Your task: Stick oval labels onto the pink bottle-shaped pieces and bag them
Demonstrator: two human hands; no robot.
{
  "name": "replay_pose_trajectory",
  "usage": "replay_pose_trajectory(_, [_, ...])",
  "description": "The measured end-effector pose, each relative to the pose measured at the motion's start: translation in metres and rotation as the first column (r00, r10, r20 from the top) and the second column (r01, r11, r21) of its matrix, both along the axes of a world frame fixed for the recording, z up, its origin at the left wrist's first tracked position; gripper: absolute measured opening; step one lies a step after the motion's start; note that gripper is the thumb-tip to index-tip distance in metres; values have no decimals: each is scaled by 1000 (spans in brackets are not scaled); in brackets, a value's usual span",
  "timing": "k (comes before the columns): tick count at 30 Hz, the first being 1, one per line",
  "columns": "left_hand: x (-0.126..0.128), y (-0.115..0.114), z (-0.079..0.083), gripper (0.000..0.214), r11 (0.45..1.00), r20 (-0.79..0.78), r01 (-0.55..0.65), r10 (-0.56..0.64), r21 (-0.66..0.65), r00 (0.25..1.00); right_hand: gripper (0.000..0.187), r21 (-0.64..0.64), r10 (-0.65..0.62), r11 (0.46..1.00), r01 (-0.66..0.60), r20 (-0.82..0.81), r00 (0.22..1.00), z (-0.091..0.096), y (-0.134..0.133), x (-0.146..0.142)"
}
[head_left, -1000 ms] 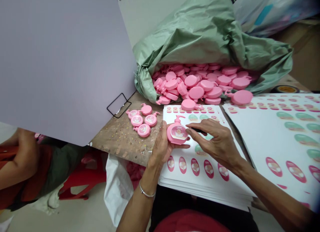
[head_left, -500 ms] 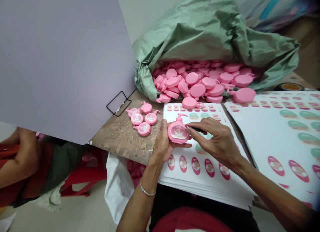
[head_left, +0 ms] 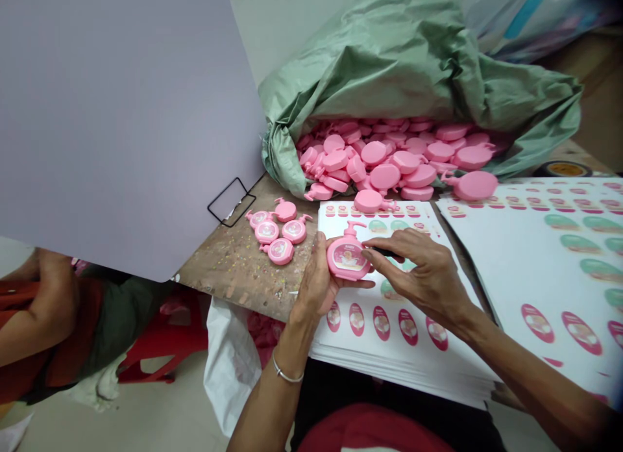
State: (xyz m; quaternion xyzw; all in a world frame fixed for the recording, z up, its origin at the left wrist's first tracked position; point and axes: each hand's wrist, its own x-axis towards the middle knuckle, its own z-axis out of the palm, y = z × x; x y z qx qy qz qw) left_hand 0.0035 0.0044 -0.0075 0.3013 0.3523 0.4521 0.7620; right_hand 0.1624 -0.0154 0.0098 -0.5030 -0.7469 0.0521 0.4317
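Closed around a small pink toy pump bottle (head_left: 348, 267), my left hand (head_left: 316, 280) keeps it upright with its labelled face toward me. The oval label shows a baby figure. My right hand (head_left: 426, 276) pinches a slim black tool (head_left: 387, 251), mostly hidden by the fingers. Its thumb and index fingertips touch the label's right edge. Below both hands lies a stack of printed sticker sheets (head_left: 370, 345) with pink ovals and green shapes. Several pink bottles, most showing labels, lie on the brown tabletop (head_left: 243, 270) to the left, among them one labelled bottle (head_left: 280, 251).
A green sack (head_left: 389, 82) spills many plain pink bottles (head_left: 384, 177) at the back. More sticker sheets (head_left: 487, 257) lie right. A grey panel (head_left: 121, 114) with a black wire stand (head_left: 231, 202) borders the left. Another person's arm (head_left: 53, 309) shows beside a red stool (head_left: 165, 341).
The bottle and my left fingers have shifted very slightly to the right. My right fingertips stay against the label's edge.
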Motion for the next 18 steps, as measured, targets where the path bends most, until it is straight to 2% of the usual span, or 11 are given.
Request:
replay_pose_trajectory(4, [-2,-2,3,61,1000,-7,11,-11,-4,1000,15,10,-8,1000,8,25,1000,0,0,-1])
replay_pose_trajectory(9, [-8,-6,7,49,989,-72,96,-88,117,993,21,17,-26,1000,23,155,988,-1,2,6])
replay_pose_trajectory(12, [-9,-8,7,48,989,-94,99,-89,108,992,26,21,-133,991,131,196,971,-1,4,9])
replay_pose_trajectory(14, [-7,-11,7,44,988,-93,110,-101,106,991,37,-13,-185,982,187,102,977,-3,6,6])
replay_pose_trajectory(16, [-4,-17,7,45,982,-92,143,-132,124,987,58,-113,-151,983,146,-41,988,-8,8,1])
replay_pose_trajectory(18, [-5,-22,6,49,976,-112,163,-147,143,983,70,-216,-137,971,103,-145,980,-16,12,1])
